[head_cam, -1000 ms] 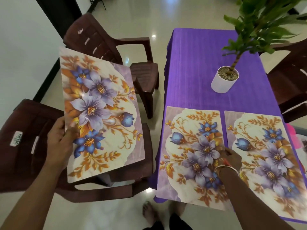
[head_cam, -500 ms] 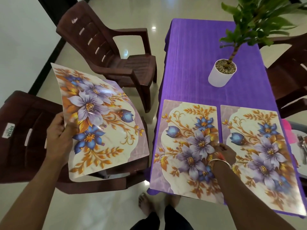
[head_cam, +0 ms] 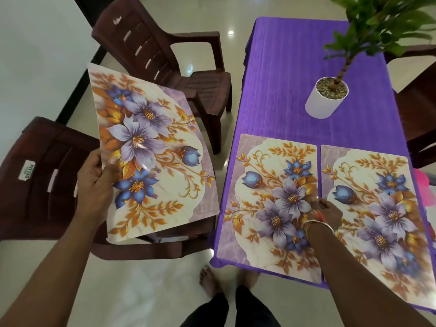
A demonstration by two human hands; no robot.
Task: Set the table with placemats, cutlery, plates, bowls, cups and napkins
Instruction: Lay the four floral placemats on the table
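Left grip (head_cam: 99, 182) tight on placemat (head_cam: 153, 147)

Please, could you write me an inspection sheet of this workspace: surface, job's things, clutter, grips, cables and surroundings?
surface: table under a purple cloth.
job's things: left placemat and right placemat lie flat side by side at the near end; third placemat is held off the table, over a chair. No cutlery, plates, bowls, cups or napkins seen.
clutter: potted plant stands beyond the mats; something pink at the right edge, cut off.
grips: left hand grips the third placemat's edge; right hand rests where the flat mats meet, pinching or pressing cannot be told.
cables: nothing seen.
surroundings: brown chairs, glossy floor, bare feet.
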